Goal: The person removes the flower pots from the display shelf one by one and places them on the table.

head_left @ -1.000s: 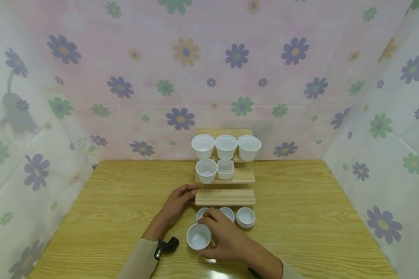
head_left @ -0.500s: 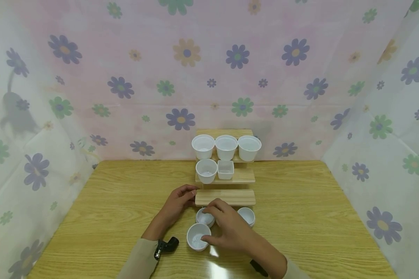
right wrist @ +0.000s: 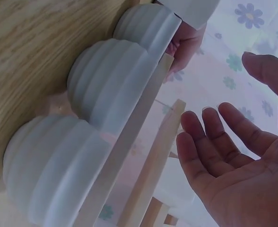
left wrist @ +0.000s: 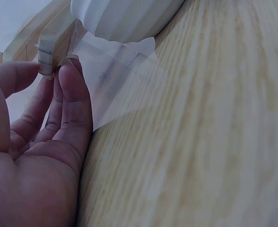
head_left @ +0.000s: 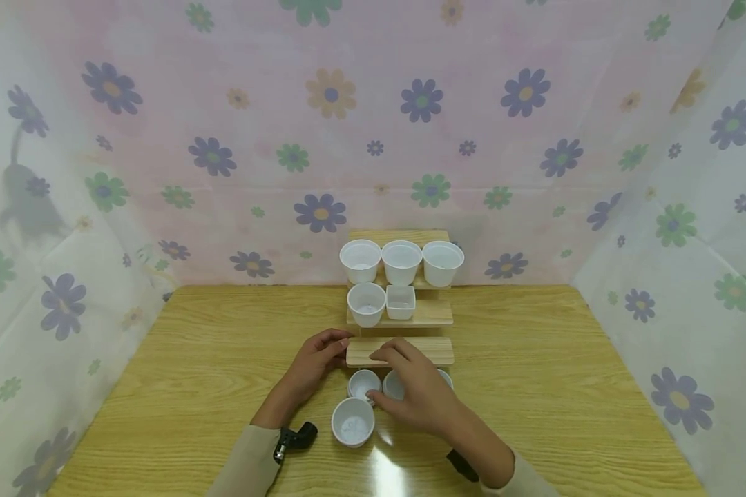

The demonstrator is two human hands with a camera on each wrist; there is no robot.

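Note:
A tiered wooden shelf stand [head_left: 435, 352] stands on the table. At the left end of its lowest board is my left hand [head_left: 313, 362]; in the left wrist view its thumb and fingers pinch the end of a wooden board [left wrist: 53, 45]. Above the small round white pots before the stand hovers my right hand [head_left: 423, 393], fingers spread and holding nothing. It partly hides the middle and right pots. In front of the left small pot [head_left: 364, 382] sits a larger white pot [head_left: 353, 422]. Ribbed sides of the small pots [right wrist: 113, 80] show in the right wrist view.
Three round white pots [head_left: 401, 262] line an upper tier. One tier lower are a round pot [head_left: 367, 305] and a square pot [head_left: 400, 304]. Flowered cloth [head_left: 373, 124] walls the wood-grain table [head_left: 522, 373] at the back and sides.
My right hand has let go of the larger white pot and moved up and right, away from it. That pot stays in front. My left hand keeps its place.

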